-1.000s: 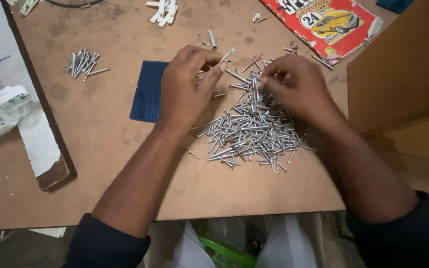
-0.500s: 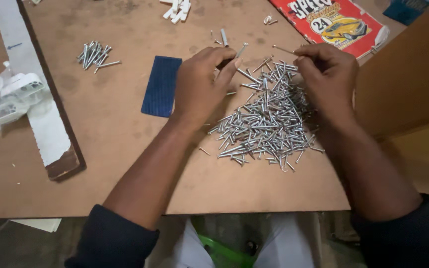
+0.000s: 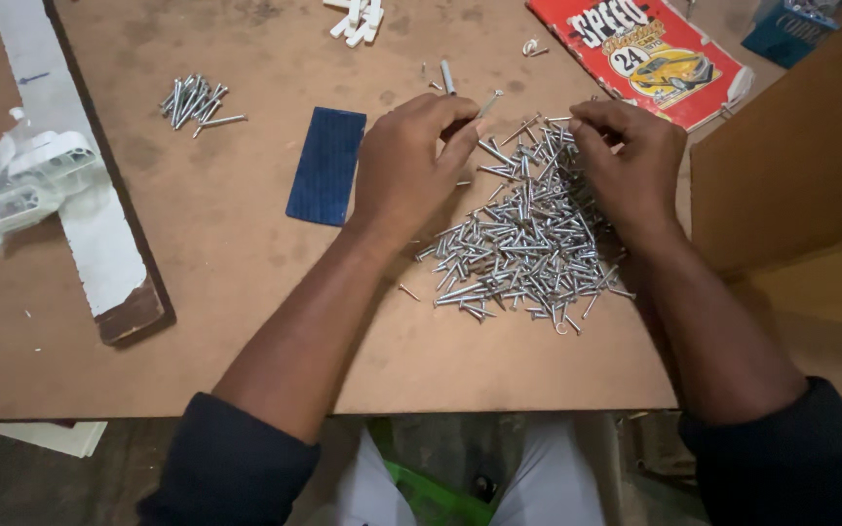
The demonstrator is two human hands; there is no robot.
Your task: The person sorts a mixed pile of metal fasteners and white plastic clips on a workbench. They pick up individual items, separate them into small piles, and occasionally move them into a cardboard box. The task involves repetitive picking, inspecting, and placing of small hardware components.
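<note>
A large pile of silver screws (image 3: 523, 244) is lying in the centre of the frame on the brown tabletop (image 3: 246, 321), spreading between both wrists and reaching up to the fingers. The left hand (image 3: 406, 170) is pinching a single screw (image 3: 484, 103) between thumb and fingertips, just above the pile's upper edge. The right hand (image 3: 631, 161) is curling its fingers closed over screws at the pile's upper right. Further off, a dark blue ribbed pad (image 3: 326, 166) is lying left of the left hand, and a small bunch of screws (image 3: 192, 100) is sitting at upper left.
</note>
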